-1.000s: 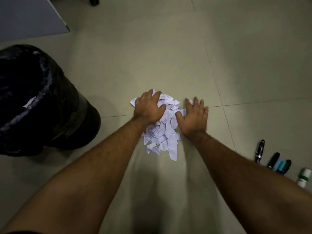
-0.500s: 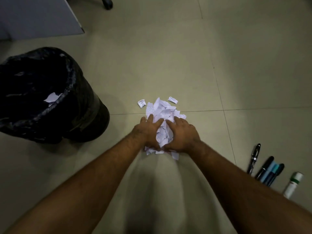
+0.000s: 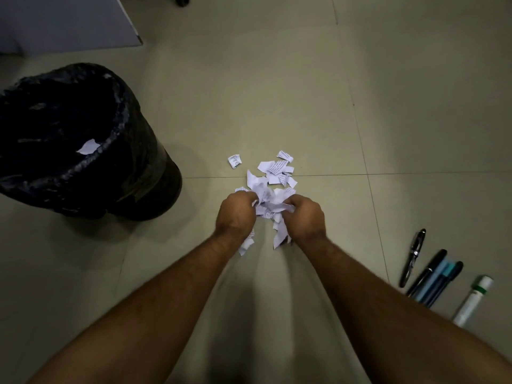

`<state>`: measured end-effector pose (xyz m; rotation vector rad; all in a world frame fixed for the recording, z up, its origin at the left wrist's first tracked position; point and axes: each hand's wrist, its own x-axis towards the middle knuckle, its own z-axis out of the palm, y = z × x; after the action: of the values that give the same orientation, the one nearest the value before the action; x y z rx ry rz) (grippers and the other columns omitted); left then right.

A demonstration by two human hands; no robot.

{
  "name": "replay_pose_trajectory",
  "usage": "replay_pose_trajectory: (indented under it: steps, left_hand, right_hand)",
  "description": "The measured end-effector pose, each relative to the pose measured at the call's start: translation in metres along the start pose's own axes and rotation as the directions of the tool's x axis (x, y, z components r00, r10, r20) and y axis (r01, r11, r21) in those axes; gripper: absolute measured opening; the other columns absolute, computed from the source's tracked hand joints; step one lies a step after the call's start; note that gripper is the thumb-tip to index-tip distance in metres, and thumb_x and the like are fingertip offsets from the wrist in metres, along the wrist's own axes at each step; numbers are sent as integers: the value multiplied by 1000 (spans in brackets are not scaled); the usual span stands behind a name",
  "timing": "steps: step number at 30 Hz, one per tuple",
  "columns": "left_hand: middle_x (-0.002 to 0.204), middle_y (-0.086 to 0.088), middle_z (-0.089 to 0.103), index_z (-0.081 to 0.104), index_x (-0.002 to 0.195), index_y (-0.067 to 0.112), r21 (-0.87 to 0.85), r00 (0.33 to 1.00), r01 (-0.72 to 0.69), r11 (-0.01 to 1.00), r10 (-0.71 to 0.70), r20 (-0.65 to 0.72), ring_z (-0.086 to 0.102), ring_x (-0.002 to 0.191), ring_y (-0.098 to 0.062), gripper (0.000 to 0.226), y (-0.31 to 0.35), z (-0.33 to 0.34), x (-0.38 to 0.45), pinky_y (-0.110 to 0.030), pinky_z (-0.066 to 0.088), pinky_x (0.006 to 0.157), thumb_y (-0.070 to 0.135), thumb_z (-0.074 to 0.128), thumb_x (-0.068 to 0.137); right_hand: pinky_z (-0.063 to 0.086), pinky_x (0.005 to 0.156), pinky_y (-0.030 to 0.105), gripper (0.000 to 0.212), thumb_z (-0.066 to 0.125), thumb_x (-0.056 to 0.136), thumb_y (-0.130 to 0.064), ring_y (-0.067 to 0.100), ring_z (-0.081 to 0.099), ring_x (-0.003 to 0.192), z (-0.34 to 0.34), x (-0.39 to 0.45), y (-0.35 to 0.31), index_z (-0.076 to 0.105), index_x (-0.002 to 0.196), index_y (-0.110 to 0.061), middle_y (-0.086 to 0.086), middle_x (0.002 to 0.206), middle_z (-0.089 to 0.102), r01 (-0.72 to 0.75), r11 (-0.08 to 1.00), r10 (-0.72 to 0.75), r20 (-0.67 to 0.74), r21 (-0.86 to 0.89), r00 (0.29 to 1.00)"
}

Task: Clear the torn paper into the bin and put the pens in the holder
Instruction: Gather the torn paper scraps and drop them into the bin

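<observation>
At the centre of the frame the left hand (image 3: 235,214) and the right hand (image 3: 304,216) face each other with fingers curled inward, and both grips close on one crumpled bunch of torn paper (image 3: 268,205) pressed between them. The grips are narrow: knuckles face the camera, and the fingertips are buried in the scraps. A few strips hang from the bunch below the hands, toward the lower part of the frame; whether they touch the floor (image 3: 277,79) cannot be told.

Just above the hands, loose scraps (image 3: 278,171) lie flat on the floor around a tile joint, with no common direction, and one small scrap (image 3: 235,161) sits apart to their left.

At the left of the frame stands the bin (image 3: 133,173), upright, lined with a black bag, its mouth open toward the camera. One white piece (image 3: 88,147) rests inside near the rim.

At the lower right lie the pens (image 3: 432,281), side by side on the floor, their long axes running from lower left to upper right. A black pen (image 3: 412,257) lies just to the left of the bundle, steeper and nearly upright in the frame. A white marker (image 3: 472,302) with a green band lies to the right, on the same diagonal. All of them are well apart from the hands.

In the upper left corner a pale panel (image 3: 69,23) meets the floor.
</observation>
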<state>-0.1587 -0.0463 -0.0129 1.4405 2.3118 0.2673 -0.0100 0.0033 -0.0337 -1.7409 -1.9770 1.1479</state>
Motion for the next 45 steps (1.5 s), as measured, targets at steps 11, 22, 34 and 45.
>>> replay_pose_trajectory:
  steps: [11,22,34,45]
  left_hand:
    - [71,-4,64,62,66,15,-299,972,51,953,-115,-203,60,70,-23,24,29,-133,-15,-24,38,61,21,58,89]
    - [63,-1,63,61,65,13,-312,857,85,946,-229,-461,57,62,-21,24,-65,-331,-30,-25,37,54,24,59,86]
    - [106,-7,70,71,107,21,-153,854,346,926,-378,-357,64,96,-30,22,-148,-291,-18,-30,47,69,22,61,87]
    - [96,0,74,72,98,19,-367,853,122,922,-287,-436,68,89,-19,18,-103,-306,-3,-30,55,82,18,65,83]
  right_hand:
    - [41,62,19,8,66,83,-15,14,63,73,-44,-10,-132,73,83,-17,-2,79,72,83,944,-21,-194,319,981]
    - [40,63,23,5,72,81,-23,13,60,68,-2,-36,-359,72,77,-20,-4,74,70,374,823,-337,-164,427,927]
    - [51,91,27,36,68,84,-23,19,65,110,59,-27,-380,69,120,-24,-2,118,72,488,869,-457,242,-87,856]
    - [55,79,29,24,58,81,-16,17,69,81,26,-14,-370,72,98,-27,-6,84,73,314,899,-306,-77,304,949]
